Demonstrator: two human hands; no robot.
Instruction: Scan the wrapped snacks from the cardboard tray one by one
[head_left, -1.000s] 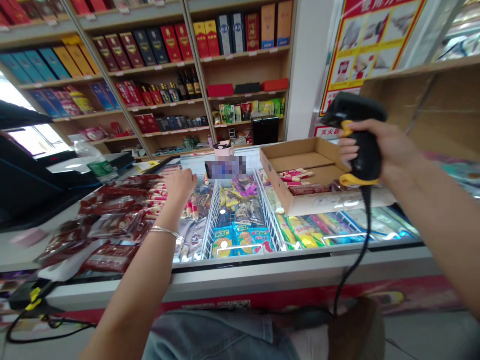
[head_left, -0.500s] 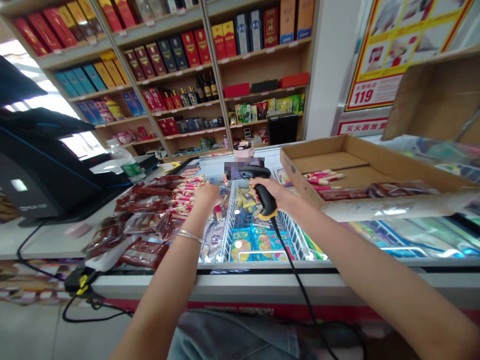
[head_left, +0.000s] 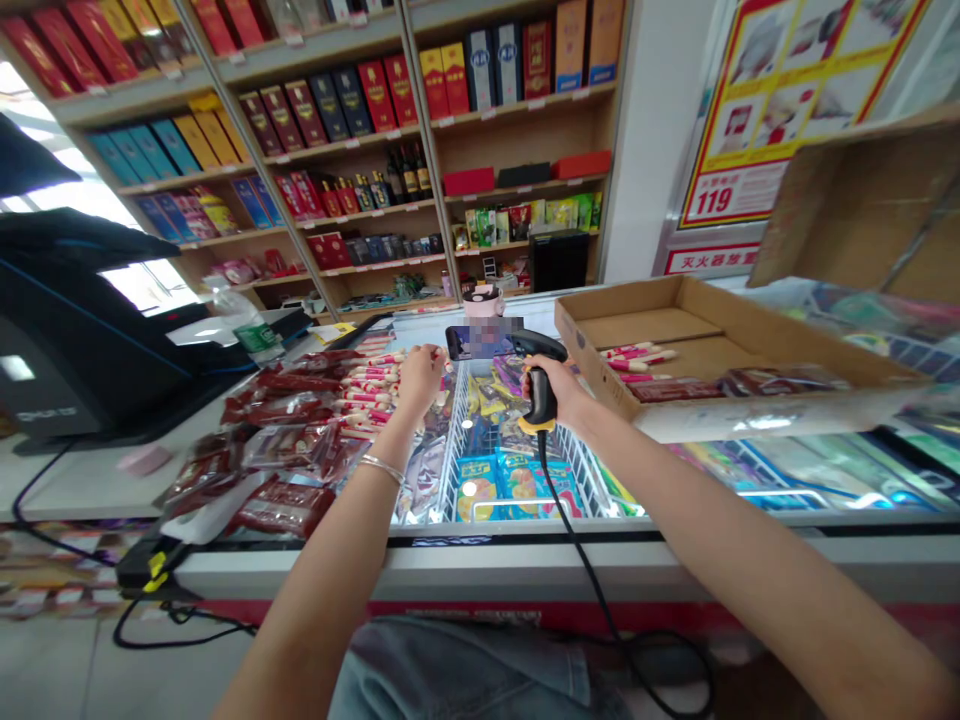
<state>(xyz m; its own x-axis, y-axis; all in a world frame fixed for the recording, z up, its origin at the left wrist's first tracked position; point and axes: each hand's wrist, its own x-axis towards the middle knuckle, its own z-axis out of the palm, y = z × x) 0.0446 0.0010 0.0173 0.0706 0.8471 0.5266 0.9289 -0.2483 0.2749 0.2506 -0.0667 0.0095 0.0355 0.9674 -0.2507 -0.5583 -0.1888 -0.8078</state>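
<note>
My right hand (head_left: 556,388) grips a black barcode scanner (head_left: 541,398) with a yellow base; its cable hangs over the freezer's front edge. The scanner's head points toward a phone (head_left: 459,343), partly blurred out. My left hand (head_left: 422,378) is raised left of the phone, fingers curled together. A small pale tip shows beside them, but what they hold is hidden. Left of that hand lies a pile of brown, clear-wrapped packs (head_left: 289,445) with cream-and-pink sticks (head_left: 370,390) pointing toward it. Below my hands, a white wire basket (head_left: 452,470) holds blue and yellow packets (head_left: 517,480).
An open cardboard box (head_left: 750,412) with several similar packs rests on the freezer (head_left: 480,575) at the right. To the left stand a water bottle (head_left: 251,325), a black machine (head_left: 82,330) and a pink round object (head_left: 144,459). Shelves (head_left: 352,140) line the back wall.
My left hand has risen slightly, and the pink-and-cream stick below it no longer shows. The scanner has shifted right and now leaves more of the phone visible. The view has turned slightly.
</note>
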